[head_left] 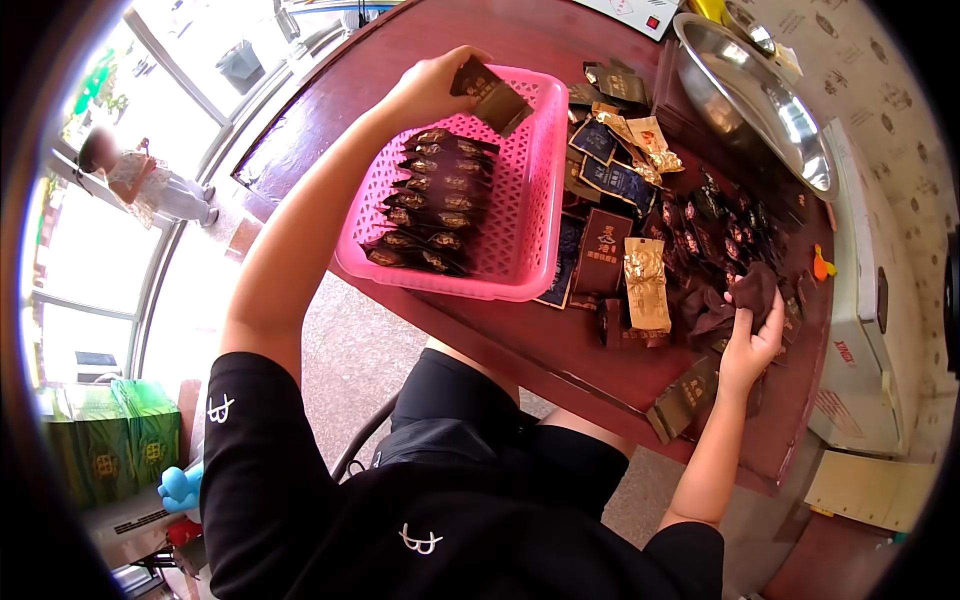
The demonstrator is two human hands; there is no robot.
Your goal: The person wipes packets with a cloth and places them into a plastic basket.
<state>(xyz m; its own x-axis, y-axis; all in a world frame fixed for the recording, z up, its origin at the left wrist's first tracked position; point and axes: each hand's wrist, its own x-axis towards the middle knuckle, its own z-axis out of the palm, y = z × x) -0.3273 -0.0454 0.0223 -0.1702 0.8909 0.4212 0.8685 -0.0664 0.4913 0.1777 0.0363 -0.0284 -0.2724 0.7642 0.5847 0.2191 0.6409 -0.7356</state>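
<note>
Your left hand (437, 87) pinches a brown packet (500, 105) over the pink basket (546, 180); your half-curled right hand (750, 345) grips a dark cloth-like piece (757, 289). Apparent step: loading; next calls for aligning the packet with the packet row (440, 195) nearside of your left hand.

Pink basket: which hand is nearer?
Left. The left hand is at the basket, holding a brown packet over its far end; the right hand is well to the right, beside dark packets.

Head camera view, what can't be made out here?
All in the head view:
Pink basket: floor partly hidden under stacked dark packets.
Gold packet: smallest print too small to read.
White device: cut off by the picture's top edge.
Far person: face blurred.
</note>
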